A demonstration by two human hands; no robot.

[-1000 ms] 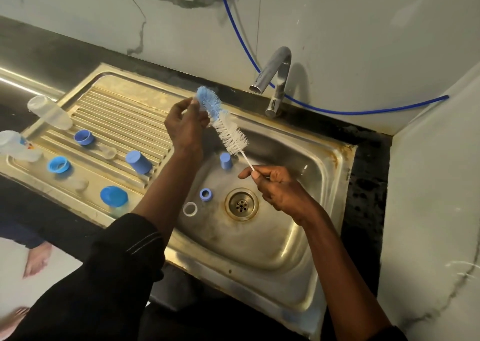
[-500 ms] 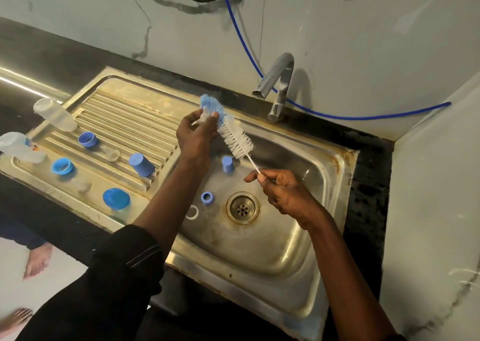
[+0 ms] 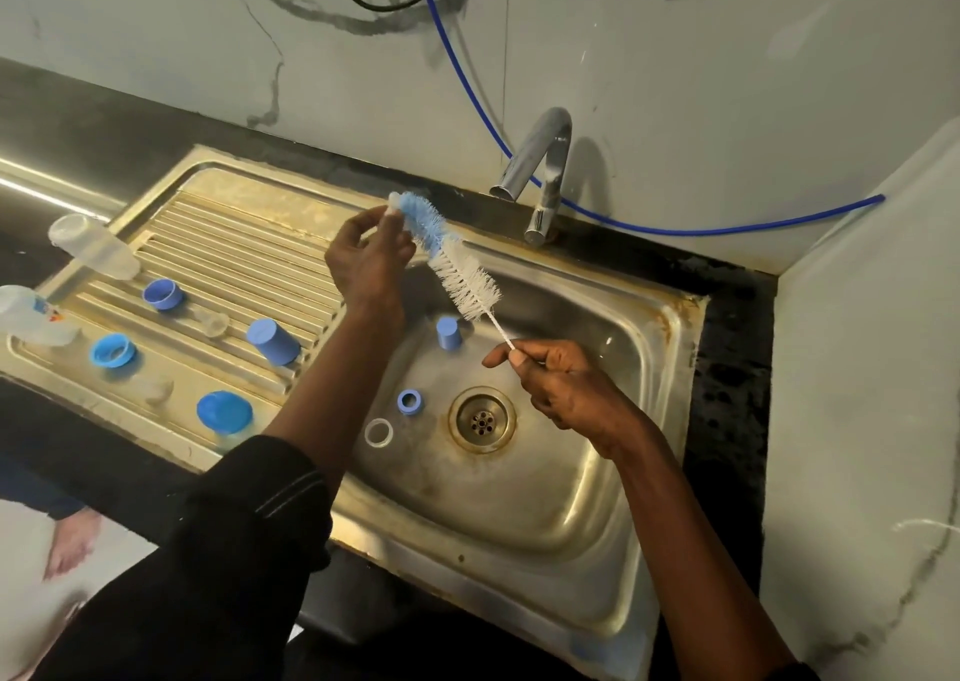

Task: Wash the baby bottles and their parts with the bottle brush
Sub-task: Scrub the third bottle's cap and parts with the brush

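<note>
Right hand pinches the thin handle of the bottle brush over the sink. Left hand pinches its blue tip, farther left. Below lie a blue cap, blue ring and white ring. Bottles lie on the drainboard at left.

Steel sink against marble wall
A chrome tap was mounted beyond the fingers, a blue hose was strung behind it, and a drain was set below them.
</note>
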